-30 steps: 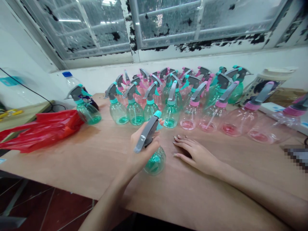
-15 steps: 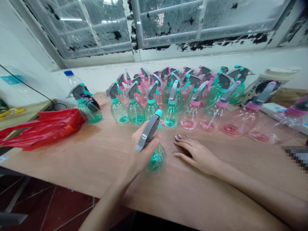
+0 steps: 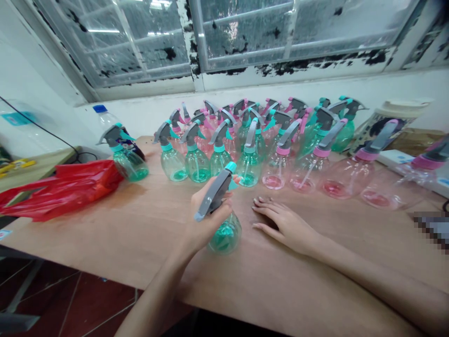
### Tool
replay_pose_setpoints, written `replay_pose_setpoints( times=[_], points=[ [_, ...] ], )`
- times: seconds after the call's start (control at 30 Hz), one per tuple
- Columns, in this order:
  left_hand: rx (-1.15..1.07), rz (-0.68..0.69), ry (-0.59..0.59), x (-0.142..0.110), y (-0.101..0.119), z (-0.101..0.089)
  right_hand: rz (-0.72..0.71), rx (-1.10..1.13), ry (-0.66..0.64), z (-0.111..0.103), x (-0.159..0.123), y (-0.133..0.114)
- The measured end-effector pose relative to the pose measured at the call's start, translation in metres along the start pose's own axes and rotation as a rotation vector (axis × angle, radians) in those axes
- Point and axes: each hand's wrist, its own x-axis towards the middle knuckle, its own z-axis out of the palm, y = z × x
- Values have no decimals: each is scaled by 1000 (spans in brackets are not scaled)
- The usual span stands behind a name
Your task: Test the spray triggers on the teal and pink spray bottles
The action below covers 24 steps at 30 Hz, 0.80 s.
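At far left, a yellow object (image 3: 17, 166) on a side surface (image 3: 40, 164), with a black cable (image 3: 38, 127) across the wall. Next, a crumpled red plastic bag (image 3: 77, 187) over the left part of the wooden table (image 3: 150, 248). Just behind the bag's right end, a clear bottle with a blue cap (image 3: 104, 118), partly hidden by a lone green spray bottle (image 3: 129, 161), set apart from the others.

Farther right, four green spray bottles (image 3: 198, 164) side by side in the front row. Nearer, the left hand (image 3: 205, 213), closed around the neck of the held green spray bottle (image 3: 227, 236); spray head above the grip, turquoise nozzle toward the rows, lower body in view beneath the fingers. Impossible to tell whether fully resting on the table.

Behind the front row, a crowded group of pink and green spray bottles (image 3: 242, 131) near the wall, many overlapping. To the right of the held bottle and apart from it, the right hand (image 3: 286, 224), empty, palm down on the table, open with fingers slightly bent. Beyond it, four pink spray bottles (image 3: 277, 171), continuing the front row rightward. Behind these at right, a tilted pale container with a printed figure (image 3: 389, 119). At the right edge, a pixelated dark object (image 3: 431, 227).
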Motion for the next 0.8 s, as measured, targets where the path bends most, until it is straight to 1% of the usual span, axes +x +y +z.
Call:
replay_pose_setpoints(
  times=[0.2, 0.4, 0.8],
  points=[
    [-31, -29, 2, 0, -5, 1, 2, -13, -13, 0, 0, 0],
    [-33, 8, 4, 1, -4, 1, -1, -20, -12, 1, 0, 0],
    [-26, 17, 10, 0, -2, 2, -1, -3, 1, 0, 0, -1]
  ],
)
